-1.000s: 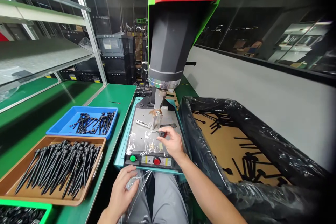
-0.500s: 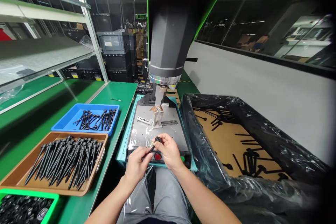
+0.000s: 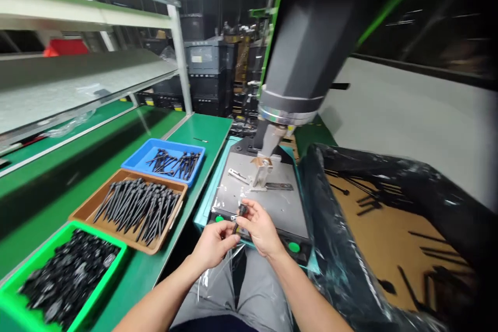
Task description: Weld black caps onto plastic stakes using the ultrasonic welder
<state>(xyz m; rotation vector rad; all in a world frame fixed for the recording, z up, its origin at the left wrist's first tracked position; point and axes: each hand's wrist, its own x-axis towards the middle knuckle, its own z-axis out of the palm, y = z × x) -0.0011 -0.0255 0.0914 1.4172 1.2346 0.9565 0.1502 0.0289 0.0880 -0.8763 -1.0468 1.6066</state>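
Both hands hold one slim black rod with a round head (image 3: 243, 210), in front of the machine's metal plate. My left hand (image 3: 213, 245) pinches the rod's lower part between thumb and fingers. Around the head my right hand (image 3: 261, 227) is closed, with the thumb pressed against it. Part of the rod is hidden by the fingers. Just beyond the hands stands a small metal fixture (image 3: 263, 170) on the grey base plate (image 3: 288, 216), under the tool of a press-like machine (image 3: 301, 57).
On the green bench at left are a blue tray (image 3: 136, 159) and a brown tray (image 3: 86, 212) of black rods. A green tray (image 3: 116, 263) holds small black parts. At right, a bin lined with black plastic (image 3: 342, 254) has black rods on cardboard.
My view has turned left, so the machine and bin appear farther right and more of the green tray shows. Both hands keep hold of the rod, which now stands more upright.
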